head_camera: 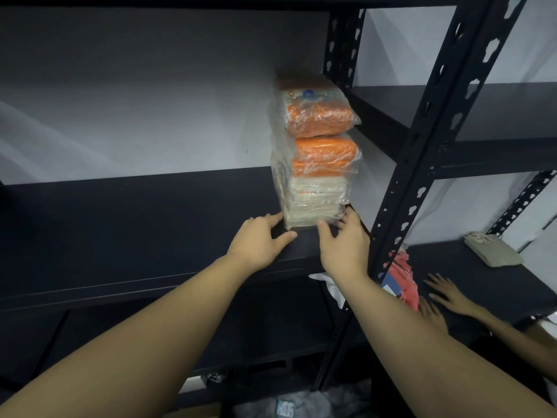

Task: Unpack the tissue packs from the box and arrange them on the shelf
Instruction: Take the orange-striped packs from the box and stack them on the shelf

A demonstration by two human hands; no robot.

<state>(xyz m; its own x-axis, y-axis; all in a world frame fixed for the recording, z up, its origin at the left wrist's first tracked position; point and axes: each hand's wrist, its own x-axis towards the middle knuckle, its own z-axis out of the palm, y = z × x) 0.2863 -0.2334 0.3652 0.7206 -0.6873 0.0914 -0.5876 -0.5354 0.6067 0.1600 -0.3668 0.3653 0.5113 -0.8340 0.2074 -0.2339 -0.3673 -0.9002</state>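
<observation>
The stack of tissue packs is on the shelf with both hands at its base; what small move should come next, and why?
Probably nudge the stack back: it stands tall at the shelf's front edge, left hand and right hand touching its bottom pack.

Top of the stack of tissue packs [316,152] smears into blur at upper centre, so the highest pack's outline and print can't be read. The label on the orange pack below it is too soft to make out. The right hand [346,245] covers the stack's lower right corner, fingertips lost behind the wrap. Both forearms run out of the bottom edge. At lower right, another person's hands [446,294] are cut off at the wrists by the frame's right side, and they hide part of a red pack [402,276]. Bottom centre, a pale crumpled thing [301,405] is too dim to tell.
</observation>
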